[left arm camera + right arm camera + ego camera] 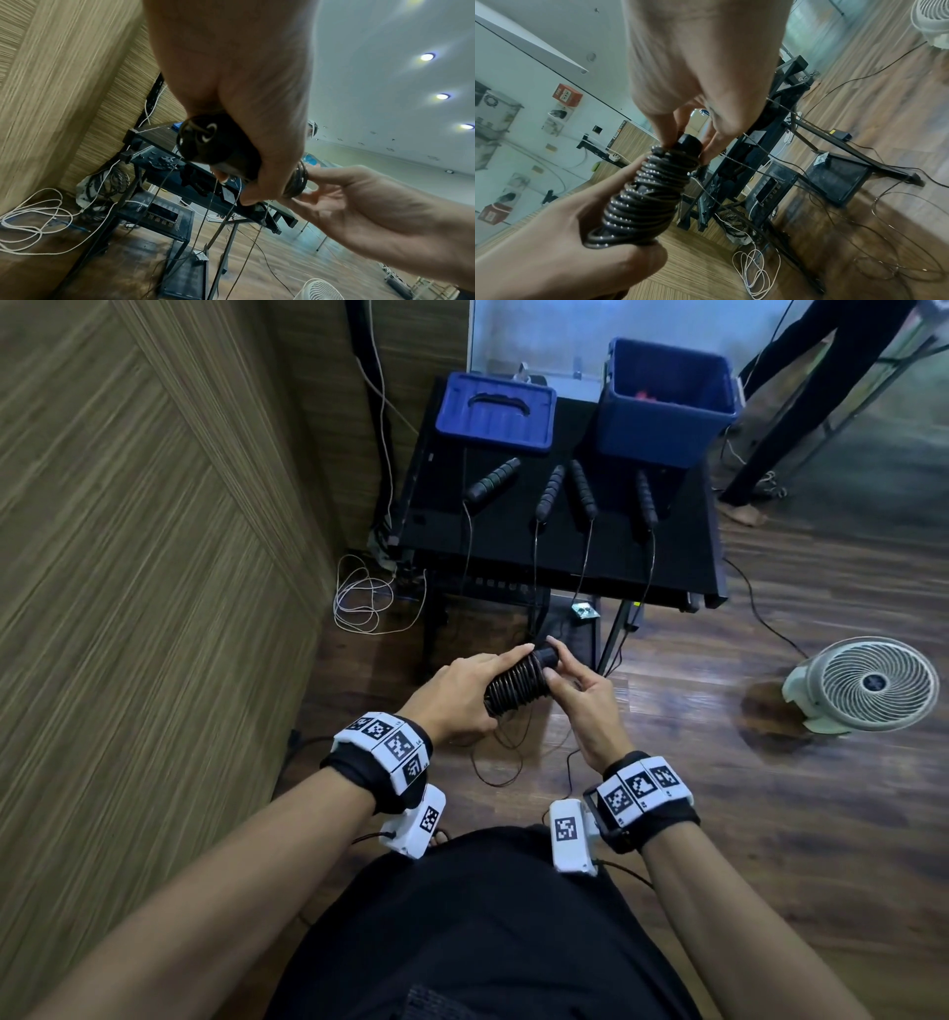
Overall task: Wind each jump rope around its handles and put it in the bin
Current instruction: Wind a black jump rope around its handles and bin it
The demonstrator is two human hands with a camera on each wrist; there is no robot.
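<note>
blue bins (667, 403) – black handles (490, 480) on a black table (683, 546), white fan (868, 685).

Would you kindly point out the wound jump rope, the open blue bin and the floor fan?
wound jump rope (518, 686), head view, on the coiled cord around the handles.
open blue bin (662, 431), head view, on its front wall.
floor fan (873, 683), head view, on the grille centre.

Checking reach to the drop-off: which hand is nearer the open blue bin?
Right. The right hand is below the bin, at the wound rope's tip; the left hand sits farther left.
</note>
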